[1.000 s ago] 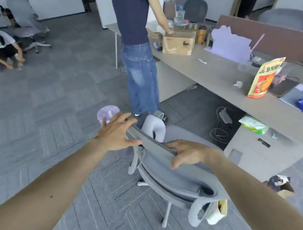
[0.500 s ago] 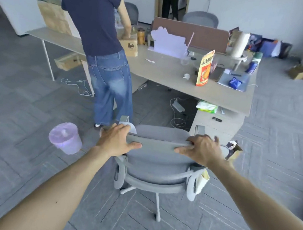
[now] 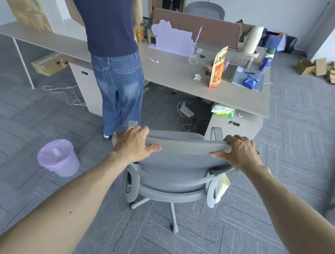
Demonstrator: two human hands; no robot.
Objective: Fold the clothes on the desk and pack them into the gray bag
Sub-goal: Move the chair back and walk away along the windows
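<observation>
Left hand (image 3: 134, 144), right hand (image 3: 240, 153) grip chair (image 3: 178, 166); fingers (image 3: 141, 131) apparently curl behind.

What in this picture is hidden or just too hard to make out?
All in the head view:
1. The clothes and gray bag: neither shows anywhere in frame.
2. Part of the desk: blocked by the standing person.
3. The chair's seat: hidden by the chair back.
4. Fingertips of the left hand and right hand: curled over the chair back's far side.
5. Print on the orange bag: too small to read.
</observation>
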